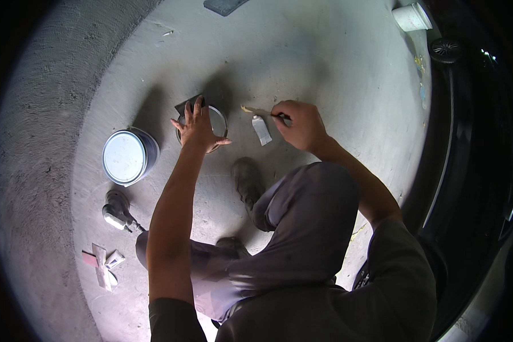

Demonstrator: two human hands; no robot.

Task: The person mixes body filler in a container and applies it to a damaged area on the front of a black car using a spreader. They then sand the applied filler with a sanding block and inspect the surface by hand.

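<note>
Big paint can [125, 157], white tub [411, 17].

- Two cans — one with lid on [125, 157], one under the left hand [218, 122]
- Two hands: left [198, 126], right [302, 124]
- One putty knife [261, 130]
- One sander, perhaps [117, 211]
- One white tub [411, 17]
- One dark car [473, 142]

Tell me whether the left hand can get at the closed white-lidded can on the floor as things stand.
Probably yes. The left hand rests flat on a small round tin, and the white-lidded can stands just to its left, with only bare concrete floor between them.
</note>
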